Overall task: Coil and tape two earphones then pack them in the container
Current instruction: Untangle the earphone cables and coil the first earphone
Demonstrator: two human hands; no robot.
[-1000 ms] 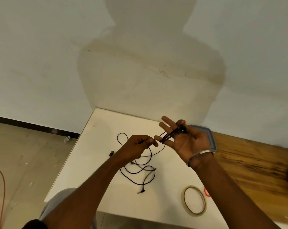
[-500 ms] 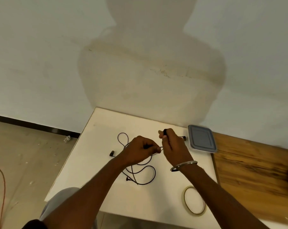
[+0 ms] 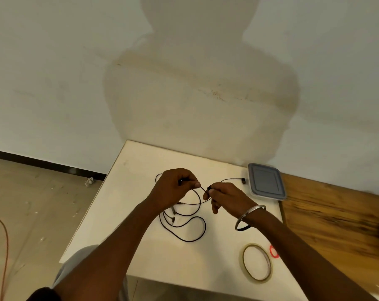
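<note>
Black earphone cables (image 3: 188,227) lie in loose loops on the white table (image 3: 140,166). My left hand (image 3: 175,187) pinches one stretch of cable between thumb and fingers. My right hand (image 3: 225,198) pinches the same cable a short way to the right, palm down. A short taut piece runs between the two hands. One earbud (image 3: 243,181) lies on the table beside the container. The grey-lidded container (image 3: 265,181) sits shut at the table's far right corner. A roll of clear tape (image 3: 257,262) lies flat near the front right.
A small red ring (image 3: 273,251) lies next to the tape roll. A wooden surface (image 3: 336,218) adjoins the table on the right. A wall stands right behind the table. An orange cord (image 3: 5,235) trails over the floor at left.
My right hand turned from palm up to palm down and came lower, uncovering the container. One earbud now lies on the table by the container. The loops on the table have shifted.
</note>
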